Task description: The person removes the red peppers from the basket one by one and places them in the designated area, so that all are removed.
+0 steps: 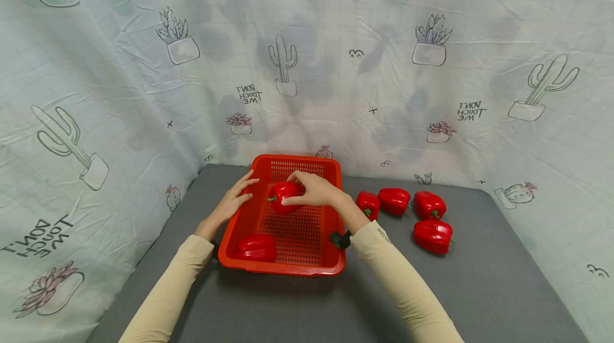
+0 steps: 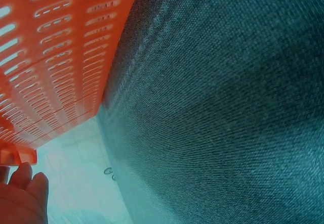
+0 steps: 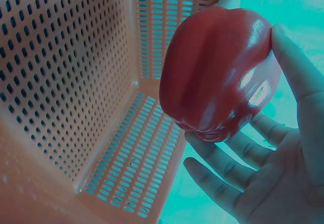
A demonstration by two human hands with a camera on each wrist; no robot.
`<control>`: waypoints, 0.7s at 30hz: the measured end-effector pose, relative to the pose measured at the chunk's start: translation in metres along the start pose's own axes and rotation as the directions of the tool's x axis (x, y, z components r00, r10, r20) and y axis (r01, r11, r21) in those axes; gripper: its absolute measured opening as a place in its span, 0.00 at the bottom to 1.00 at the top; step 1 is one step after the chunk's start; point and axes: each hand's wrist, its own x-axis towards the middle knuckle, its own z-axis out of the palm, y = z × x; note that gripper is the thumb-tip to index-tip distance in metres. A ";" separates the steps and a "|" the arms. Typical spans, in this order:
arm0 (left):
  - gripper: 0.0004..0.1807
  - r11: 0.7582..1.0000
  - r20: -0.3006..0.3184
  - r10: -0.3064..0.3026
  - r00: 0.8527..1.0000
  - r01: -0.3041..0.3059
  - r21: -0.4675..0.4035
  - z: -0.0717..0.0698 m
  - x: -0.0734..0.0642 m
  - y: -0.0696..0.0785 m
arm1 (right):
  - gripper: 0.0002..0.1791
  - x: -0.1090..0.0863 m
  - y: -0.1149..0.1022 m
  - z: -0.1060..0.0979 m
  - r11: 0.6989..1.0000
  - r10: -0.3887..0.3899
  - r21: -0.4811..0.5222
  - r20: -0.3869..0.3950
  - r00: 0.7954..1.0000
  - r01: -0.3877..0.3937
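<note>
My right hand (image 1: 314, 189) holds a red bell pepper (image 1: 285, 197) over the inside of an orange-red plastic basket (image 1: 283, 270). In the right wrist view, thumb and fingers press on opposite sides of this glossy pepper (image 3: 217, 72), with the slotted basket wall (image 3: 167, 27) behind it. My left hand (image 1: 231, 204) rests on the basket's left rim, its fingers stretched over the edge. The left wrist view has only the fingertips (image 2: 36, 186) by the rim, near the outer wall (image 2: 61, 47). Another red bell pepper (image 1: 256, 248) lies in the basket's near left corner.
Right of the basket, several red bell peppers lie on the grey table (image 1: 489, 279), the nearest pepper (image 1: 433, 236) with its stem pointing right. A pale curtain (image 1: 326, 76) printed with cactus drawings hangs behind and along both sides.
</note>
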 end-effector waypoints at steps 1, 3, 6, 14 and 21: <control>0.22 1.000 0.001 -0.002 1.000 0.002 0.000 0.000 0.000 0.001 | 0.35 -0.002 0.001 -0.002 1.000 -0.002 0.005 -0.005 1.000 0.002; 0.22 1.000 0.000 -0.004 1.000 0.004 0.001 0.000 -0.001 0.002 | 0.35 -0.006 0.002 -0.004 1.000 -0.003 0.007 -0.015 1.000 0.003; 0.22 1.000 -0.005 -0.007 1.000 0.007 -0.001 0.001 -0.002 0.004 | 0.35 -0.012 0.005 -0.008 1.000 -0.007 0.016 -0.029 1.000 0.007; 0.22 1.000 -0.001 -0.016 1.000 0.016 0.001 0.000 -0.001 0.003 | 0.35 -0.021 0.012 -0.014 0.999 0.000 0.045 -0.063 0.998 0.003; 0.22 0.998 0.010 -0.007 1.000 0.008 -0.059 -0.006 -0.003 0.027 | 0.33 -0.026 0.020 -0.018 0.997 0.013 0.071 -0.093 0.996 -0.007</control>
